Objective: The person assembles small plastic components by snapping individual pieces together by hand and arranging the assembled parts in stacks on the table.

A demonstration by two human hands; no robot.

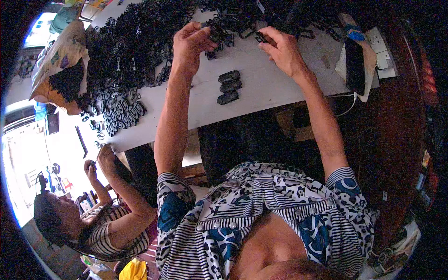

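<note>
A slender hold
The grip of the right hand (282, 49) pinched a black piece (261, 39) above the worktop (280, 88); the left hand (192, 45) was at the dark heap (135, 44) (whether its grip held anything, I couldn't tell). A loose pinch could have lost it among lookalikes.

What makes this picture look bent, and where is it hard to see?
In the head view, the fisheye lens bows the white table and leaves dark corners; in the same view, glare washes out the far left, above the co-worker, the heaped black parts partly merge into one dark mass, and grain speckles the shade under the table.
</note>
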